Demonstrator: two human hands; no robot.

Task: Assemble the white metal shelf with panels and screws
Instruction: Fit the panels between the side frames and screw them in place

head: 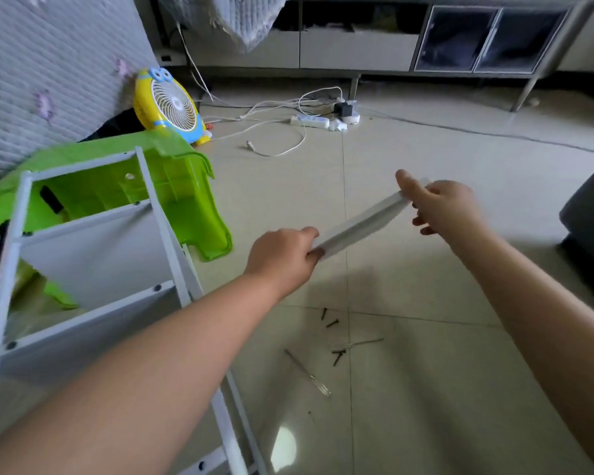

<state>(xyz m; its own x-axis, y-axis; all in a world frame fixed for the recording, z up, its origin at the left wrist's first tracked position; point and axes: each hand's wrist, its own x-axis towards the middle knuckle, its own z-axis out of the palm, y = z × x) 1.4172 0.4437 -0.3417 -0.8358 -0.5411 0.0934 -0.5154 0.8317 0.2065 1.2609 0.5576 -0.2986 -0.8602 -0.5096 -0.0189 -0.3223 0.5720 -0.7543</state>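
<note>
Left hand (282,257) fingers curled round white panel (360,223) end; right hand (441,205) fingers pinch other end.

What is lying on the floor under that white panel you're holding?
Below the white panel, held by both hands, lie dark screws and a screwdriver on the tiled floor. Nothing there looks covered.

Both bare forearms reach out over the floor. The left hand (283,257) sits nearer, knuckles up, fingers curled round the near end of a white panel (360,223). The right hand (441,207) is farther and to the right, thumb raised on top, fingers curled beneath, pinching the far end.
</note>
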